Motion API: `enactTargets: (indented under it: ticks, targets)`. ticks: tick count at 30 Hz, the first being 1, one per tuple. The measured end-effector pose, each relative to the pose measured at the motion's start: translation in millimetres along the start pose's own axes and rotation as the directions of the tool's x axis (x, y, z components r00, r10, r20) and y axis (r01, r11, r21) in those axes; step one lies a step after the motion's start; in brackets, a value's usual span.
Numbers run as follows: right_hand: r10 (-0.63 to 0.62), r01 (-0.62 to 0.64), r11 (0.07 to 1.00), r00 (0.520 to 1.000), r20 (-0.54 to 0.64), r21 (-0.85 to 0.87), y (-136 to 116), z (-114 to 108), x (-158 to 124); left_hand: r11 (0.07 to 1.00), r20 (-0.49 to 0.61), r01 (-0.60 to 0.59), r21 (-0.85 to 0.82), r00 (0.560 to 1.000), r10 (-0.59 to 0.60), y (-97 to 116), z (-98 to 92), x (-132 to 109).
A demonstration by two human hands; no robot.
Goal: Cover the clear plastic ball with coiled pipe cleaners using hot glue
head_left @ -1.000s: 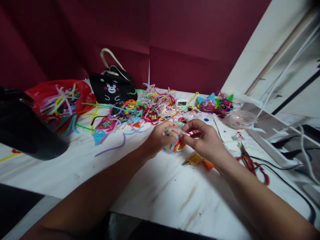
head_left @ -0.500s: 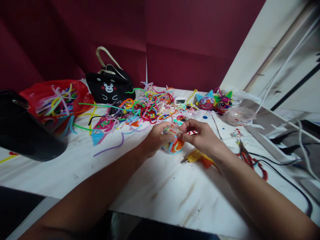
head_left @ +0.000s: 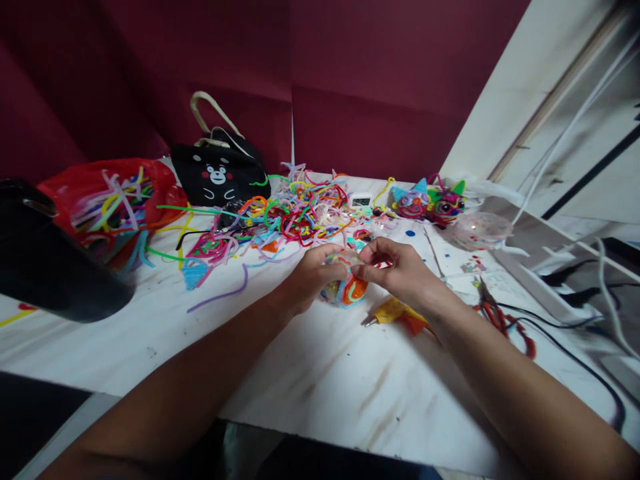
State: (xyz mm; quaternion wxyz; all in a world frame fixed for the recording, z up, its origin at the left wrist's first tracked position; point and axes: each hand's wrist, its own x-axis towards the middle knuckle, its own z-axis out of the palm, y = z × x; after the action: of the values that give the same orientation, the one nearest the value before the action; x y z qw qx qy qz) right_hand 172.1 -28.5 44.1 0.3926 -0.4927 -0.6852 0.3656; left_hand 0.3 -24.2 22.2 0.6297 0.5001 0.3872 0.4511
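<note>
A clear round ball covered with coloured pipe cleaners (head_left: 345, 291) is held just above the table, orange, blue and yellow swirls showing on its near side. My left hand (head_left: 314, 275) is wrapped round its left side, thumb across the front. On its upper right, my right hand (head_left: 393, 265) has thumb and fingertips closed together against the surface; whether a small piece is pinched there is hidden. Just below my right wrist lies a yellow glue gun (head_left: 393, 312) with a metal nozzle pointing left.
Behind my hands is a heap of loose pipe cleaners (head_left: 305, 210). A red bag (head_left: 163, 183), a black bear-face bag (head_left: 220, 173) and a black container (head_left: 55, 260) stand left. At right are red-handled pliers (head_left: 493, 313), finished ornaments (head_left: 445, 203), a clear ball (head_left: 483, 232) and cables.
The ball has turned slightly in my hands and shifted a touch left, so more of the orange swirl shows. Both hands keep nearly the same grip; other things stay put.
</note>
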Motion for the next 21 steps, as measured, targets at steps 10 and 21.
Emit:
enactTargets:
  ticks: [10,21]
  targets:
    - [-0.211,0.211,0.975,0.977,-0.001,-0.077,3.6,6.7,-4.4,0.987,-0.050,-0.015,-0.163,0.999,0.007,4.7,-10.0,7.6]
    - [-0.449,0.464,0.849,0.886,0.115,-0.254,15.2,14.4,-6.0,0.934,-0.027,0.122,-0.337,0.990,-0.139,9.2,-15.8,12.1]
